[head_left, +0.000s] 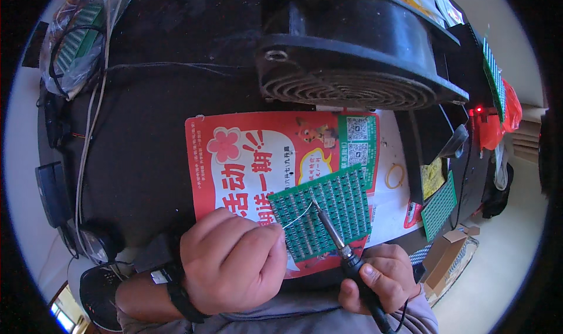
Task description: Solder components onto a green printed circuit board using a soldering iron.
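Note:
A green circuit board (352,196) with rows of small components lies tilted over a red and white printed flyer (202,176). My right hand (384,278) grips the black handle of a soldering iron (335,235), whose tip meets the middle of the board. Between the closed fingers of my left hand (231,263) runs a thin length of solder wire (299,219), its free end at the iron's tip. My left fingertips are beside the board's left edge; whether they touch it is hidden.
A large black fan (352,70) stands just beyond the flyer. To the right are a yellow sponge (433,179) in a black holder, another green board (440,211) and an open cardboard box (443,258). Cables (89,135) and a bagged board (76,44) lie at left.

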### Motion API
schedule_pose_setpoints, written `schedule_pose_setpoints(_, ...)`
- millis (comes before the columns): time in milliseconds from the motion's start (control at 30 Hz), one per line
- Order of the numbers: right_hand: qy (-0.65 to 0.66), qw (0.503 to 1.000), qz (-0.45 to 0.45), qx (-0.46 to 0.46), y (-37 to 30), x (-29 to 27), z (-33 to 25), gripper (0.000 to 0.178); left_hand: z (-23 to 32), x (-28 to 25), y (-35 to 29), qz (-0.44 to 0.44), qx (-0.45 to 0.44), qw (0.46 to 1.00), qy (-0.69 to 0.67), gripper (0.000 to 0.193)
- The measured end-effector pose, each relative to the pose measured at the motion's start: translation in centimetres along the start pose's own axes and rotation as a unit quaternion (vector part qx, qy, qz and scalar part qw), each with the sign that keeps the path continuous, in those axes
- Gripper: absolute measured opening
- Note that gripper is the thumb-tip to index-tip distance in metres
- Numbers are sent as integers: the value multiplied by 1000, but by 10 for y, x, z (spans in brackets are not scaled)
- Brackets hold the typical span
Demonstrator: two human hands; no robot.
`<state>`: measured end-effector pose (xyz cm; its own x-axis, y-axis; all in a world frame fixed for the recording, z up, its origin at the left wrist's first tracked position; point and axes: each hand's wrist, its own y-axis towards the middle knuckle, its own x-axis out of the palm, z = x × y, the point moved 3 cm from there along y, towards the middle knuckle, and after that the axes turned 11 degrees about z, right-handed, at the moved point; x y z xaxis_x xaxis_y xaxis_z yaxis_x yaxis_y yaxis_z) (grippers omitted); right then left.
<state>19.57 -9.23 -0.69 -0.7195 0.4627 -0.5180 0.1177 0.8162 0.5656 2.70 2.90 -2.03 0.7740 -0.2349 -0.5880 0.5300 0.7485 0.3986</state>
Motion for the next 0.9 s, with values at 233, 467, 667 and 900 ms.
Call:
schedule_pose_setpoints(233,0,1000,12,-3,-5,0,0,29,1,0,-1,-4,4,1000,-1,23)
schedule_pose_setpoints(467,-5,1000,7,-9,-4,2,1,29,1,0,-1,-5,13,1000,3,23)
schedule_pose_setpoints(667,-6,1000,7,-6,0,0,0,31,2,1,0,1,19,1000,5,21)
schedule_pose_setpoints(900,-44,992,-75,87,5,-4,-8,35,1,2,0,-2,18,1000,5,21)
